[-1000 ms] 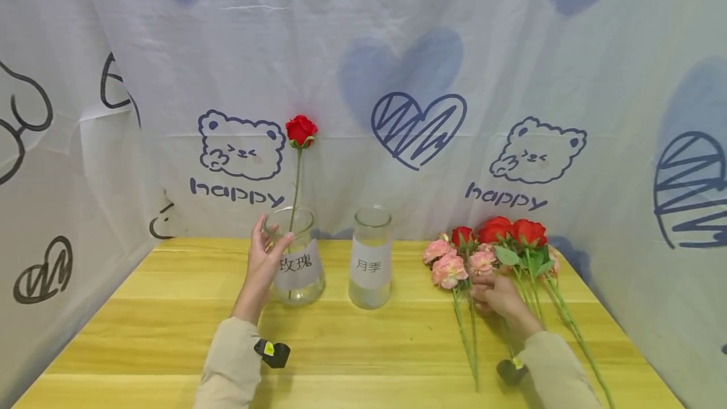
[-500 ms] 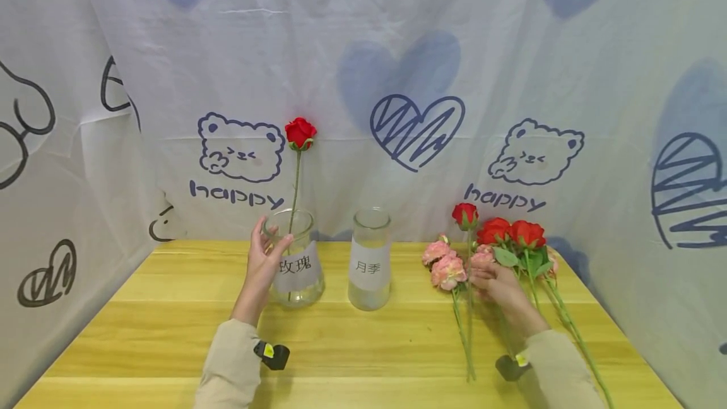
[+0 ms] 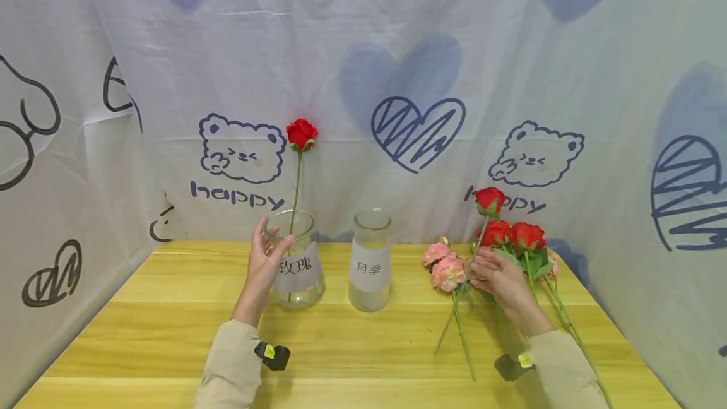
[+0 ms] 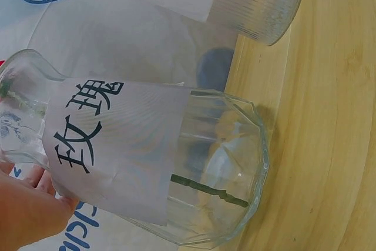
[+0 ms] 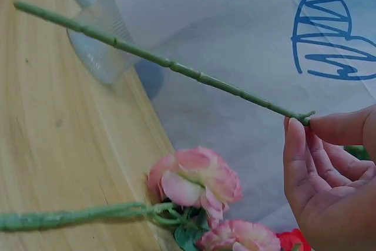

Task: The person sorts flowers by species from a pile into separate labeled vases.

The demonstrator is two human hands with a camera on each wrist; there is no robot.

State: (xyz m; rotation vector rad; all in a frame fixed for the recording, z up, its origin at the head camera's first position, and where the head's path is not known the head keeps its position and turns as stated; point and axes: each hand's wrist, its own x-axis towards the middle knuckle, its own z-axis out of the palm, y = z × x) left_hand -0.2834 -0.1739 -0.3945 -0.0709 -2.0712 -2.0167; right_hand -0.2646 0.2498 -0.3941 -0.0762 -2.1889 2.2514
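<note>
Currently the two hands are well apart, each occupied with something different. The left hand (image 3: 265,265) is clamped round the upper part of the wide glass vase (image 3: 311,294), thumb in front, fingers on the far side of the neck. That vase stands upright on the wooden surface (image 3: 363,358) and bears a white label (image 3: 296,267) reading 玫瑰. One red rose (image 3: 301,135) stands inside it, its bloom high above the rim and its stem end visible through the glass near the base.

The right hand (image 3: 502,279) pinches the stem of a second red rose (image 3: 490,201) between thumb and fingertips, a little below the bloom. This rose tilts, its head up and to the right, its green stem (image 5: 170,64) slanting down to the left.

Between the hands stands a narrower glass vase (image 3: 370,298), its label (image 3: 369,266) reading 月季. Pink flowers (image 3: 448,271) lie just beside the right hand, and larger red flowers (image 3: 527,235) with green leaves lie behind it. Printed white cloth (image 3: 329,68) hangs behind everything.
</note>
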